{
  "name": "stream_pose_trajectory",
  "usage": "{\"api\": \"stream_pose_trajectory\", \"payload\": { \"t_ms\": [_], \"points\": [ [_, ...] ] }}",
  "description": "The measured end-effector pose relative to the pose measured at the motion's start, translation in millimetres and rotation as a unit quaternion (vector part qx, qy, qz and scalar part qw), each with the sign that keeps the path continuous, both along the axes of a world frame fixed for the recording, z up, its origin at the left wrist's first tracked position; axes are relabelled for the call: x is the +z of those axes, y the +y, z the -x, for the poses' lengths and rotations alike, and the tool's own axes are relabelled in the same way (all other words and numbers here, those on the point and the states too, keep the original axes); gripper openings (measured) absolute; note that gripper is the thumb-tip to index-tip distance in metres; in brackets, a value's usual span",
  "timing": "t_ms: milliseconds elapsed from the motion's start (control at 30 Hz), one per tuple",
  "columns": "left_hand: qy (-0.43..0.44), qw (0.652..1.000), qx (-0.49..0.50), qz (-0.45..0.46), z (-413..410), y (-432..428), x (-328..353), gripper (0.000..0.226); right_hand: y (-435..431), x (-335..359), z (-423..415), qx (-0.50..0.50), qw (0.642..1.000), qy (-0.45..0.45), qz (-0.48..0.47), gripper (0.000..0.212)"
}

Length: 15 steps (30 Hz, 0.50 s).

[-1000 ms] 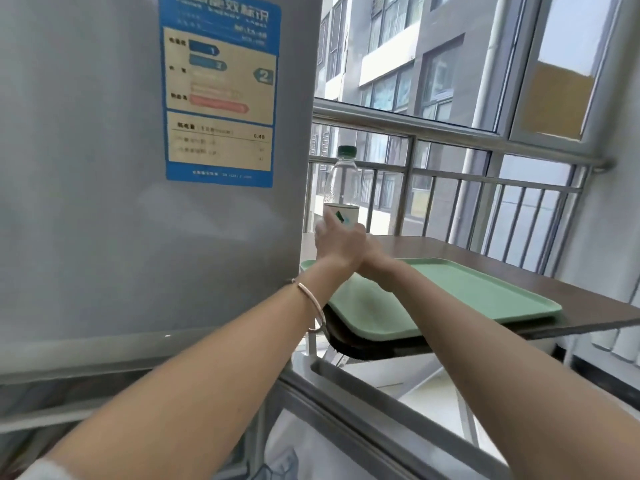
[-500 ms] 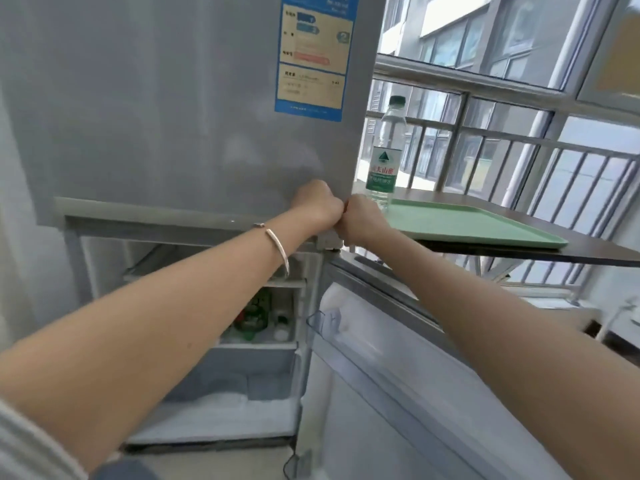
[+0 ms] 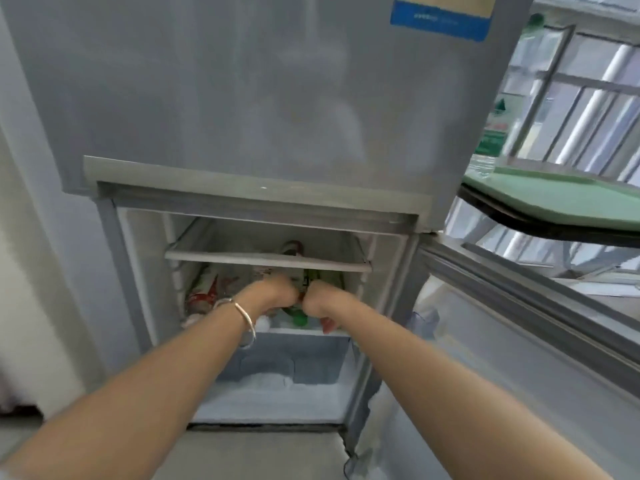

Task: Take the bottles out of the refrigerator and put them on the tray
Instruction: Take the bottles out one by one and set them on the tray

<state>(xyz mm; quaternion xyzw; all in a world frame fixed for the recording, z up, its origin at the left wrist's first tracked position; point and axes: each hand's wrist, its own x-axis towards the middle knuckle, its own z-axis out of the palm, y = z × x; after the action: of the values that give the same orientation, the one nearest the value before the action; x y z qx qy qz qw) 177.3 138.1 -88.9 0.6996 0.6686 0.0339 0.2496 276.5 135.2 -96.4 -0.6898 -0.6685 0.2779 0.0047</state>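
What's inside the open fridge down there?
A green-capped bottle lying on a shelf, a red-and-white packet, frost below. The left hand and right hand hide whatever lies behind them.

The refrigerator [image 3: 242, 98] is plain silver-grey outside and white within, with a blue sticker [image 3: 440, 15] bearing a pale yellow panel on its upper door and a frosted, bluish drawer [image 3: 287, 358] low down. Inside are a red-and-white packet [image 3: 204, 292] and a bottle [image 3: 299, 318] with a green cap, their patterns lost to blur. The tray [image 3: 554, 199] is plain pale green on a dark table [image 3: 540, 227], the clear bottle [image 3: 493, 133] has a green cap and a green-and-white label with a red band, and the bracelet [image 3: 244, 317] is silver.
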Motion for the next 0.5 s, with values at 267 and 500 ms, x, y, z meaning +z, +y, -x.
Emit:
{"api": "stream_pose_trajectory", "payload": {
  "t_ms": [267,500],
  "points": [
    [0.107,0.99,-0.036,-0.085,50,67,-112,0.08,79,-88,38,-0.14,0.971,0.164,-0.101,0.012],
    [0.109,0.988,-0.038,-0.105,52,79,-133,0.086,94,-104,53,-0.191,0.96,0.174,-0.112,0.044]
  ]
}}
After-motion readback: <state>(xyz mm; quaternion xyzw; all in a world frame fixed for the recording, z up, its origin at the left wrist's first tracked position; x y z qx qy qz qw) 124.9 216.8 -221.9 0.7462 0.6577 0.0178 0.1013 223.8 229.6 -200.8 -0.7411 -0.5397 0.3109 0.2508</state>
